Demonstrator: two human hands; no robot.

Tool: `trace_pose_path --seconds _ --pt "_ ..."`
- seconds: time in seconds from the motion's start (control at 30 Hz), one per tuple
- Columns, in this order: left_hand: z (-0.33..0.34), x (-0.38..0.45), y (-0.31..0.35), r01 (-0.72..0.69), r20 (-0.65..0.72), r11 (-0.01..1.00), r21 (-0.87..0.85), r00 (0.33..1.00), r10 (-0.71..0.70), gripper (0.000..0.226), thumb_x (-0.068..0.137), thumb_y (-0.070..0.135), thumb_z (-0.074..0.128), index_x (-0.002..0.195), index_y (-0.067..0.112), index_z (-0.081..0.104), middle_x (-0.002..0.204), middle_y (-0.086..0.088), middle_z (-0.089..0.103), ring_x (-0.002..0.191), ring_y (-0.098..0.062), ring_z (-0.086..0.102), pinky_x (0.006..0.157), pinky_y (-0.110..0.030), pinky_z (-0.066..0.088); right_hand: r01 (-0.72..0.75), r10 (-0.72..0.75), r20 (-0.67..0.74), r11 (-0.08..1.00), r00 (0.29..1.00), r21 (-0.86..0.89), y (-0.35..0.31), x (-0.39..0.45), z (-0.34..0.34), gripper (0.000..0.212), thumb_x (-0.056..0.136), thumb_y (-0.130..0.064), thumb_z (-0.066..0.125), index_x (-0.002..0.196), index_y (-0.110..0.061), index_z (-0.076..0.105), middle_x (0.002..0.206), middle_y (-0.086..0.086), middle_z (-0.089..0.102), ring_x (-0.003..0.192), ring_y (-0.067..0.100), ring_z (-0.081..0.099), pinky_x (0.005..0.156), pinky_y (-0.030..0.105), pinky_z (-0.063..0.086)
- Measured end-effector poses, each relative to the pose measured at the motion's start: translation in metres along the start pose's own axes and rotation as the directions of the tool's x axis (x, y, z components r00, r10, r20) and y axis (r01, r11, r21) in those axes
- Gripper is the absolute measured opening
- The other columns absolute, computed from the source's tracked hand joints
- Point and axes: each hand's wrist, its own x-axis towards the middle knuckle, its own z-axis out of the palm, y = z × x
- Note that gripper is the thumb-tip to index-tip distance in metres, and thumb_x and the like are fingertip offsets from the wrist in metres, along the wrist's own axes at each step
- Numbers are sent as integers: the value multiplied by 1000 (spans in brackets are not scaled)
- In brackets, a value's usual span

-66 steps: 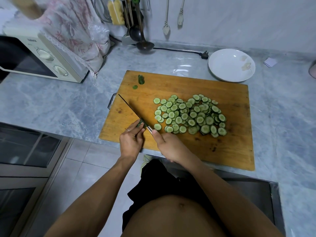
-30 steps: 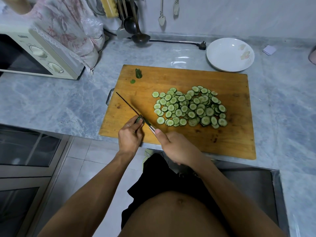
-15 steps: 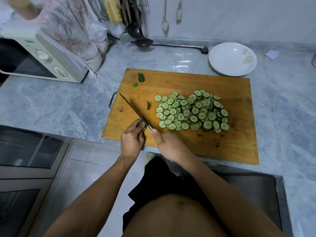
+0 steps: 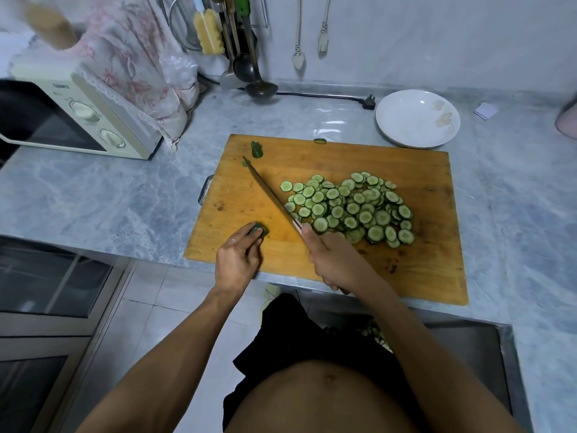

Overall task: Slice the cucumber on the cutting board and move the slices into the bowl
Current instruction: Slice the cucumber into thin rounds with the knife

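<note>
Wooden cutting board point(image 4: 368, 270) lies on the grey marble bench point(image 4: 93, 198), used here as the landmark. Left hand point(image 4: 239, 260) sits at the board's near-left corner, fingers curled and pinching a small green cucumber end piece point(image 4: 260, 229) against the wood. Right hand point(image 4: 335, 260) is over the board's near edge, wrapped round the knife point(image 4: 270, 192) handle, index finger laid toward the blade; blade runs diagonally from that hand toward the board's far-left, tip just short of two green scraps point(image 4: 256, 150) near the far-left corner. The end piece is apart from the blade, to its left. Pile of cucumber slices point(image 4: 349, 207) covers the board's middle, just right of the blade, overlapping each other; nearest slices touch or nearly touch the blade, cannot tell which. One stray slice point(image 4: 320, 140) lies at the board's far edge. White bowl point(image 4: 417, 118) stands on the bench just beyond the board's far-right corner, no slices in it. Beyond the board's left side a cream microwave point(image 4: 78, 117) with a floral cloth point(image 4: 131, 57) draped over it. Ladle point(image 4: 260, 87) and other utensils hang on the wall beyond the board's far edge. Metal handle point(image 4: 204, 190) sticks out at the board's left edge.
</note>
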Motion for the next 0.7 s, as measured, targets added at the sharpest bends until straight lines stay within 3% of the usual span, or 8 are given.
trace_pose_path --seconds 0.27,0.37,0.53,0.7 --pt "1 -1 4 -13 -18 999 51 1000 14 29 81 -5 63 105 6 76 122 -11 68 101 -26 68 85 -32 56 52 -46 62 993 997 -106 -7 -23 11 61 102 -56 26 69 -10 45 57 10 36 45 19 38 54 31 30" --pt "1 -2 5 17 -31 1000 23 999 -16 28 82 -6 63 104 5 76 120 -11 68 100 -25 69 86 -30 55 52 -45 59 991 997 -121 -4 -27 13 62 103 -55 26 60 -12 38 45 -2 34 38 11 35 55 32 32" --pt "2 -1 5 30 -29 999 19 999 -29 30 81 -8 65 105 5 76 120 -12 68 99 -23 69 91 -23 51 59 -51 71 990 996 -129 -3 -29 15 65 105 -51 23 52 -13 33 31 -5 35 33 9 39 56 33 36" --pt "3 0 5 43 -8 999 26 999 -43 29 84 -1 60 107 7 76 125 -9 67 103 -23 69 88 -32 55 34 -22 115 995 993 -99 -6 -27 17 67 105 -52 21 52 -12 34 29 -3 34 29 10 38 57 33 38"
